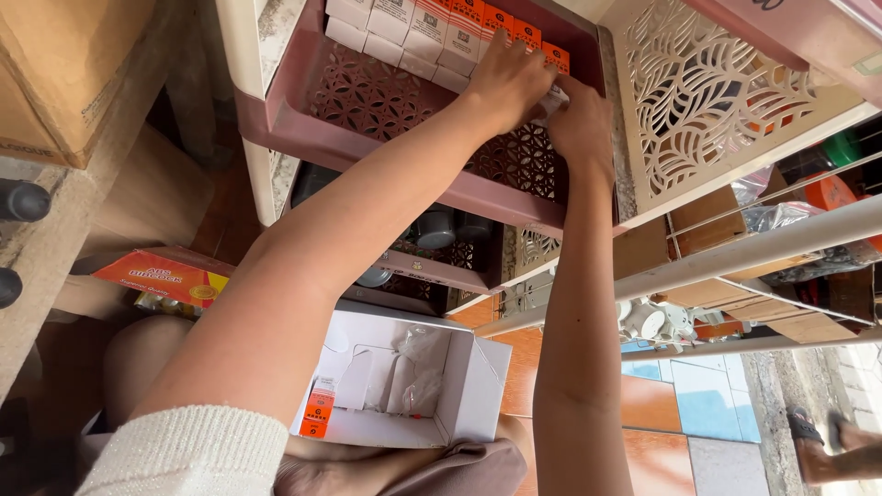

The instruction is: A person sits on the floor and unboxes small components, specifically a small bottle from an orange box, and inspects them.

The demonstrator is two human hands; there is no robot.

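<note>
Drawer: pink pulled-out drawer with a perforated bottom.
In it: a row of small white-and-orange boxes standing along the back wall.
Floor: orange and blue tiles bearing an open white carton.

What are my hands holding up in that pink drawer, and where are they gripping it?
Both the left hand and right hand meet on a small white object beside the orange boxes; fingers hide what it is and the exact grip.

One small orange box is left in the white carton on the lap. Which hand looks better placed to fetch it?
Probably the left hand. It only rests on the row of boxes in the pink drawer, while the right hand seems to pinch something white there. The orange box lies on the carton's left side.
</note>
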